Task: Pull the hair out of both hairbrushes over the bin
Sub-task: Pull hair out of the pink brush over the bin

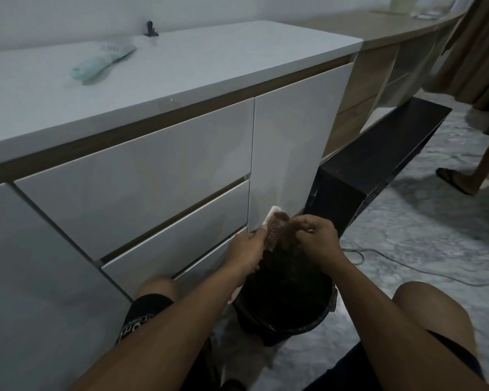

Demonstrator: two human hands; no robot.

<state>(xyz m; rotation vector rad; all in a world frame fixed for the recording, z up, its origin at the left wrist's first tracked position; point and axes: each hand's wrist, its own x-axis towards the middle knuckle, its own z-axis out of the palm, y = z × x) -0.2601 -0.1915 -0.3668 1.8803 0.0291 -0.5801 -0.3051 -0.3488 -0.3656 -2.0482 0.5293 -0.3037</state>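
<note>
Black plastic is nearest: the bin (288, 328) stands on the floor between the person's knees, at about six o'clock from the two hands, and its inside is too dark to tell how much hair has landed there. Just above its rim, the left hand (244, 249) is closed around the pink hairbrush (271, 230), bristles turned toward the right hand (316, 235), whose fingertips are pinched shut on a dark clump of hair (287, 244) at the bristle pad. From where I stand, the risk is that the brush head sits toward the bin's twelve o'clock edge, close to the white drawer fronts, so a tuft let go early could drift past the rim onto the floor. A hard tug might also snap the clump and leave strands wound round the bristle roots, or twist the brush in that grip. Farther off, at about ten o'clock, the pale green hairbrush (102, 63) lies flat on the white desk (209, 57), well apart from the bin, apparently not yet handled. At two o'clock another person's foot (455, 179) rests on the floor.
</note>
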